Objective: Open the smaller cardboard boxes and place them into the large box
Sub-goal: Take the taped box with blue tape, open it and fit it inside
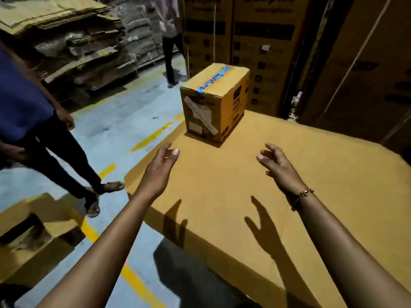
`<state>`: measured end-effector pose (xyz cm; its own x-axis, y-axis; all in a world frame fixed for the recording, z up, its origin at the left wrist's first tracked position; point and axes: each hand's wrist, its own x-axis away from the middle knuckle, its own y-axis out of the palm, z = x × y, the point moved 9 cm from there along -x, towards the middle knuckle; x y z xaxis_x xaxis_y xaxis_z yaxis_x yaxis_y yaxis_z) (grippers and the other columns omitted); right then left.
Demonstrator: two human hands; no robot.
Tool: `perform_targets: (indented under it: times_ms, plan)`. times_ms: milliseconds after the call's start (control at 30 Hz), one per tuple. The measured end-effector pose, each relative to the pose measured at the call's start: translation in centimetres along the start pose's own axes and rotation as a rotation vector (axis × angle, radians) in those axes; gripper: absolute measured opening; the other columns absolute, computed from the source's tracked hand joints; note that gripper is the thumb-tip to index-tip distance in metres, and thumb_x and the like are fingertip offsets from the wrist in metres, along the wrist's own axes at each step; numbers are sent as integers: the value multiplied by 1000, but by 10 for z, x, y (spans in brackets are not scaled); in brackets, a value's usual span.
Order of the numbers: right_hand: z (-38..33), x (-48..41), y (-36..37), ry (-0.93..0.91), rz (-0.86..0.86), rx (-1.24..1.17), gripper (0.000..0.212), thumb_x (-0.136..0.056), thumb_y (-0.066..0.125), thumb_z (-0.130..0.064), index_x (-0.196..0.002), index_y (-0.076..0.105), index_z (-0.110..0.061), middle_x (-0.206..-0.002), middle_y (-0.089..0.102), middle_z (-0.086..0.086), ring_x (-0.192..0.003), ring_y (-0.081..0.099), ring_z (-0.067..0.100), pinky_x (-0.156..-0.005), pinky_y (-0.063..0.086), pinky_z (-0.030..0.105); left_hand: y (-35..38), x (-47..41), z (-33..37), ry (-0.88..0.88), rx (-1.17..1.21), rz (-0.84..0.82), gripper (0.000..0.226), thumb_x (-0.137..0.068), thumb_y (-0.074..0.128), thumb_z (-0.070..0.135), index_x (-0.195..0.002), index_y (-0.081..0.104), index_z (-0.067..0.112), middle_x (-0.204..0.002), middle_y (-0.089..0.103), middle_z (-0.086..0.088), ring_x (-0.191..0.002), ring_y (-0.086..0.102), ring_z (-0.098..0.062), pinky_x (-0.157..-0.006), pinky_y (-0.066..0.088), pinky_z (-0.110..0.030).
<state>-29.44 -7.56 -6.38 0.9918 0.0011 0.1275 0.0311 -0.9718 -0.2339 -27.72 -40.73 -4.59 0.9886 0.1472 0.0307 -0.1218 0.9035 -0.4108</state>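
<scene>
A small cardboard box [213,103] stands upright at the far end of a wide flat cardboard surface [278,185]. Its top seam is closed with blue tape and a white label is stuck on its near face. My left hand [159,172] hovers over the surface, short of the box and to its left, fingers apart and holding nothing. My right hand [279,167], with a bracelet on the wrist, hovers to the box's right, also spread and empty. Both hands are clear of the box. An open large box [31,236] sits on the floor at lower left.
A person in a blue top [33,121] stands close on the left, feet near the surface's corner. Another person [170,41] walks at the back. Flattened cardboard piles [73,36] fill the back left. Tall printed cartons [255,41] stand behind the small box. Yellow lines mark the floor.
</scene>
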Motion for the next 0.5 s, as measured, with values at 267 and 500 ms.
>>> perform_targets:
  times_ms: [267,500]
  plan:
    - [-23,-74,20,23,120,-3,66,-96,61,-43,-153,29,-35,-151,46,-4,-133,48,19,-109,42,46,1,-114,4,65,27,-120,95,-71,43,91,-152,34,41,-143,54,8,-132,53,-18,-112,40,-52]
    - [-39,-149,52,57,154,-24,64,-97,60,-37,-154,30,-31,-152,45,-1,-133,48,21,-103,43,40,-11,-199,7,114,-23,-154,60,-98,49,58,-152,40,33,-145,49,6,-125,46,-8,-101,35,-30]
